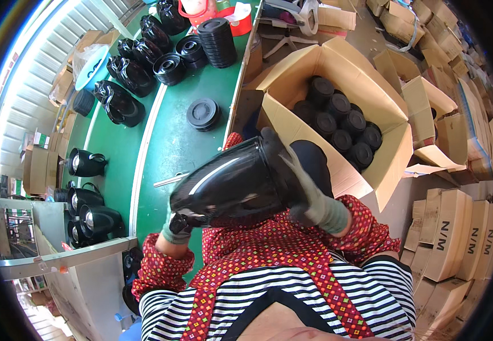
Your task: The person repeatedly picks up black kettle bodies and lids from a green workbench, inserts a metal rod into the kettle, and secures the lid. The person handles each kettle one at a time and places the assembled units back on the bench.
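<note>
A large glossy black jug (224, 182), possibly a vacuum jug body, lies tilted across my front, its wide end up to the right. My right hand (313, 196), in a grey-green glove with dark fingertips, wraps round that wide end. Under the lower left end is my left hand (178, 225); its cuff shows, while most of its fingers are hidden behind the jug. A thin silvery rod-like piece (171, 179) is on the green bench beside the jug. Beyond it sits a short stack of round black lids (203, 114).
Several bagged black jugs (118, 103), a tall stack of black discs (217, 43) and black rings (170, 69) stand on the green bench (164, 145). More jugs (96, 220) are at left. An open carton (391, 136) of black cylinders is at right, with closed cartons (448, 236) beyond.
</note>
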`<state>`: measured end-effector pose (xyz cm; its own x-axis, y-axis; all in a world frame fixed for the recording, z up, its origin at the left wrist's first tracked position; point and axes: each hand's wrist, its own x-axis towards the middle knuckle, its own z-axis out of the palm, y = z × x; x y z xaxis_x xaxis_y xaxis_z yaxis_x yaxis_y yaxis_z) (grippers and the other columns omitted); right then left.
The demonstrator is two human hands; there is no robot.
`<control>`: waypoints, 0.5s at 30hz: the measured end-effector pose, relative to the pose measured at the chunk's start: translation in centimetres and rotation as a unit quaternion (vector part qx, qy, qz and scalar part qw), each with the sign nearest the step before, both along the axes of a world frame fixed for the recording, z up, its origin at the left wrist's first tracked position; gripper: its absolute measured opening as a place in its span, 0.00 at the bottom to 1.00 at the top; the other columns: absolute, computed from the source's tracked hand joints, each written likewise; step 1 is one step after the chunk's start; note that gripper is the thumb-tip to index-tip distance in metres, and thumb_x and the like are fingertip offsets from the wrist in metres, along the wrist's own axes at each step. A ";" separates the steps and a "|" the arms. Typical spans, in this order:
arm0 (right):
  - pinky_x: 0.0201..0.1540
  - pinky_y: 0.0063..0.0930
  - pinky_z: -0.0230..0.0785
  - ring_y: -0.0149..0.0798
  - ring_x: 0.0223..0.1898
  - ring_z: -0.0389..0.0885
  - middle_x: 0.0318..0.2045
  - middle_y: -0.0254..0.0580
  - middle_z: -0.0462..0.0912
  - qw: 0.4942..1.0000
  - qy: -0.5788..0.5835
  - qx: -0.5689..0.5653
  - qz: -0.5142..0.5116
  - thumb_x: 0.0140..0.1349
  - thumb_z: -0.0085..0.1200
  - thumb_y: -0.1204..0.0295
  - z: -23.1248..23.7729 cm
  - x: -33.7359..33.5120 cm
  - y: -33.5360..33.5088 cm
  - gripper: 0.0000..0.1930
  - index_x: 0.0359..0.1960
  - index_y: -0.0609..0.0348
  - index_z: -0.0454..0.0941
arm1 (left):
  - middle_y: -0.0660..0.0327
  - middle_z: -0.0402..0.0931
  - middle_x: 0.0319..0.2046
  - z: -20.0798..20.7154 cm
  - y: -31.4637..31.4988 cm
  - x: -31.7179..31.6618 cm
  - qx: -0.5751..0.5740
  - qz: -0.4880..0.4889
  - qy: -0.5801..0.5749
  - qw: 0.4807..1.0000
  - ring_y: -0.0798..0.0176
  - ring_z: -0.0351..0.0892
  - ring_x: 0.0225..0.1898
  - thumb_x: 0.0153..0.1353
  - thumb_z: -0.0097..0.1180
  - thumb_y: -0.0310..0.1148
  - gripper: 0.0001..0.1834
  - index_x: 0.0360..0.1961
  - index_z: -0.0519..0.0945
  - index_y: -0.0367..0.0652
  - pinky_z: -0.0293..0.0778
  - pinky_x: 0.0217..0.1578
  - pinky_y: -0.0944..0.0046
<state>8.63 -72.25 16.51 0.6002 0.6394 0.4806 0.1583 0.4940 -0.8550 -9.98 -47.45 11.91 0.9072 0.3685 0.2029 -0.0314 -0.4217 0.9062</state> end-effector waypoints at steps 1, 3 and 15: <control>0.74 0.37 0.62 0.40 0.68 0.76 0.67 0.48 0.77 1.000 -0.001 -0.001 -0.026 0.80 0.45 0.49 0.0 -0.5 0.1 0.32 0.74 0.59 0.65 | 0.47 0.81 0.59 -0.6 0.1 0.0 0.086 0.003 0.000 0.996 0.57 0.85 0.53 0.48 0.82 0.31 0.36 0.58 0.81 0.32 0.82 0.56 0.56; 0.74 0.36 0.62 0.39 0.67 0.76 0.68 0.47 0.77 0.981 0.191 -0.031 0.007 0.81 0.45 0.53 -0.5 -0.6 0.4 0.30 0.74 0.60 0.66 | 0.45 0.80 0.59 3.0 -1.6 1.8 0.194 0.037 -0.039 0.980 0.57 0.88 0.48 0.48 0.81 0.30 0.32 0.55 0.83 0.32 0.84 0.52 0.58; 0.76 0.62 0.51 0.66 0.80 0.46 0.80 0.62 0.51 0.973 -0.223 -0.048 0.042 0.61 0.65 0.41 0.0 1.4 -1.9 0.45 0.74 0.54 0.69 | 0.48 0.65 0.73 -3.7 -2.7 1.9 -0.466 -0.222 0.084 0.852 0.50 0.72 0.70 0.71 0.62 0.39 0.35 0.75 0.65 0.40 0.70 0.71 0.48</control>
